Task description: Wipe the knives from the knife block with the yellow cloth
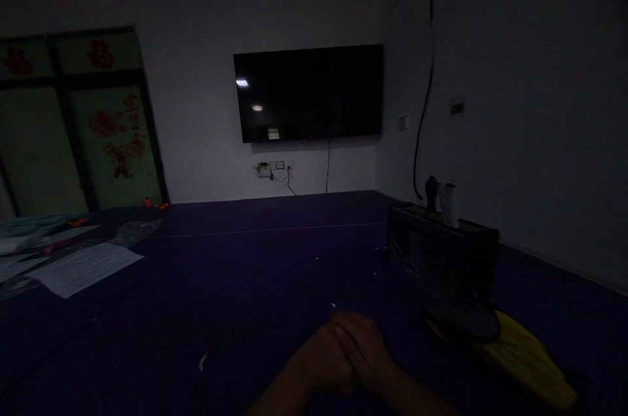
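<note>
While the left hand (326,358) and right hand (367,345) are clasped, fingers curled closed with no held thing showing, the white scrap (333,305) just beyond them, left of the black box (441,256), seems light and flimsy, best pinched by an edge.

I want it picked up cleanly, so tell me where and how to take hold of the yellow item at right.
Probably best with the right hand, coming from the near side and pinching the yellow item by its near end: that end narrows and shows largely uncovered, while the far end is partly hidden by a dark rounded piece.
</note>
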